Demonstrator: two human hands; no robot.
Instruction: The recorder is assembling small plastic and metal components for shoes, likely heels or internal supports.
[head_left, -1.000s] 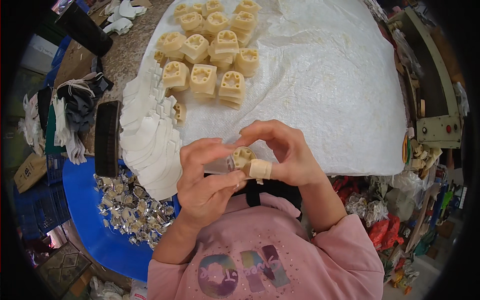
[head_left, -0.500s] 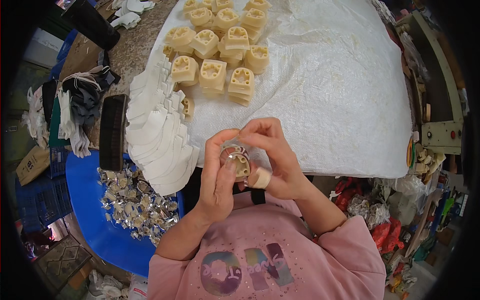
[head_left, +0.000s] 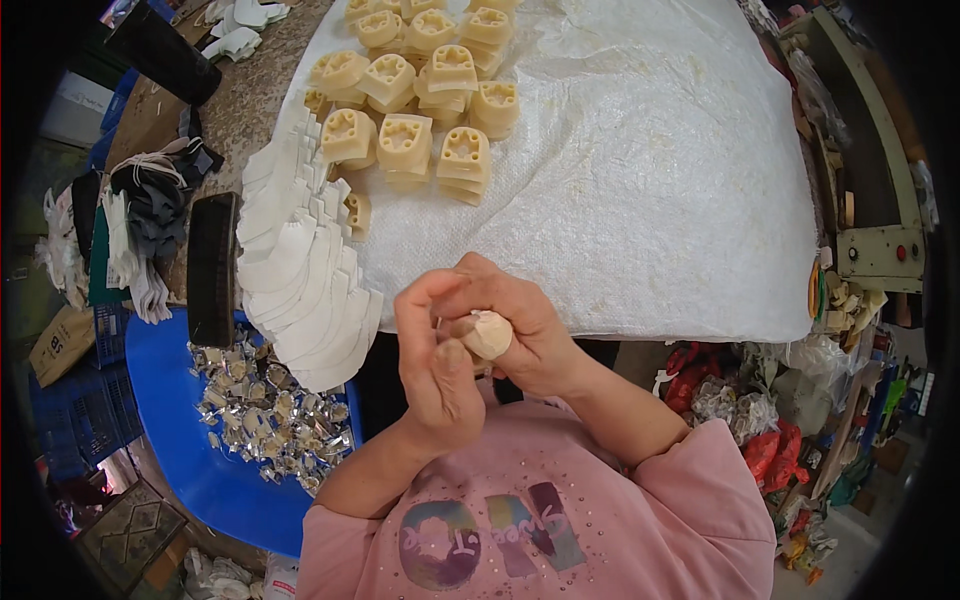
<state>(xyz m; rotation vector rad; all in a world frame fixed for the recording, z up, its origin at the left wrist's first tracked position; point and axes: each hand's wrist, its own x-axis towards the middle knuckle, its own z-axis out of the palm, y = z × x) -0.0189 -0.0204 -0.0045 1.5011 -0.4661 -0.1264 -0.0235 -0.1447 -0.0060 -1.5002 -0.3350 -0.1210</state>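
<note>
Though direction, axis unclear, hidden piece in curled left hand [head_left: 436, 380] and right hand [head_left: 535, 335]

Workshop: stacked cream moulded pieces [head_left: 404, 145], blue tub [head_left: 185, 455] of silvery parts [head_left: 262, 400], button-fitted machine housing [head_left: 875, 258].

Your left hand [head_left: 437, 385] and right hand [head_left: 540, 345] meet by the white sheet's [head_left: 650, 200] near edge; fingers mostly hide the piece between. Beyond: stacked cream blocks [head_left: 405, 145]. Left: blue basin [head_left: 185, 450] of silvery bits [head_left: 265, 410].
</note>
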